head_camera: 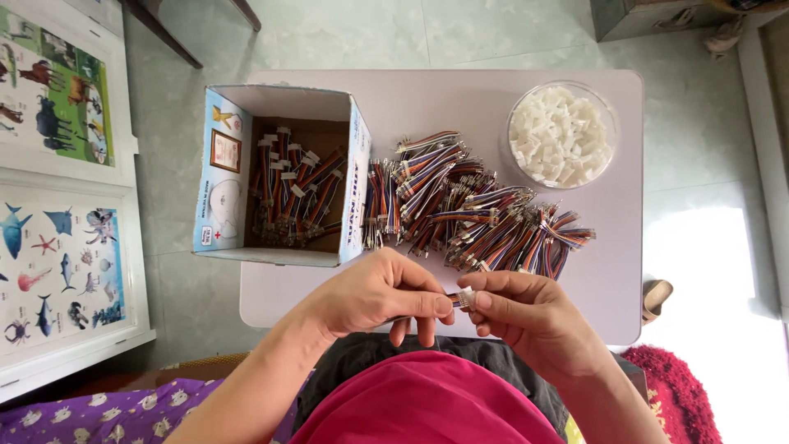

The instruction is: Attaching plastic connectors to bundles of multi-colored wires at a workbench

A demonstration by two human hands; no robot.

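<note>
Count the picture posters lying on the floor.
2. An animal poster lies at the upper left; a sea-creature poster lies directly below it. Both are cut off by the frame edge; more may lie outside.

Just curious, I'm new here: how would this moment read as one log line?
left hand: pinches wire bundle | right hand: pinches white connector | loose wire pile on table | box open

wire bundles: multicoloured stripes | connector housings: white | table: pale lilac | box: light blue, white
</note>
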